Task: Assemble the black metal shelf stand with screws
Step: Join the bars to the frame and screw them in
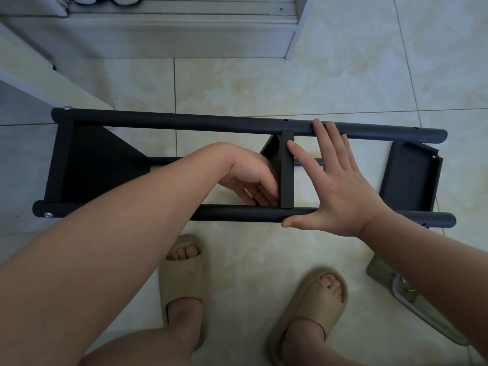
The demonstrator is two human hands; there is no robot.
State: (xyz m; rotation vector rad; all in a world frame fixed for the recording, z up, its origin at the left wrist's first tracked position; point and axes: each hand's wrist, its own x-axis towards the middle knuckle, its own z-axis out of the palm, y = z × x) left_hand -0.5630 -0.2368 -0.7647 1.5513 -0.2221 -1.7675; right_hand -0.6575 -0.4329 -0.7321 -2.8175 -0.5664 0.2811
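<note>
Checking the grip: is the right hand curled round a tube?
No, the right hand lies flat, straight fingers spread across the black frame.

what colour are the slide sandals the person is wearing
Beige, a plain sandy tan with no pattern; the sandals show best in the head view.

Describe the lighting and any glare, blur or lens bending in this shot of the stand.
Head view: dim, soft, even light, shadows faint. Head view: mild sheen on the far tube of the black stand, no harsh glare. Head view: wide-angle lens bows the floor grout lines toward the edges. Head view: left hand and right hand look sharp.
</note>
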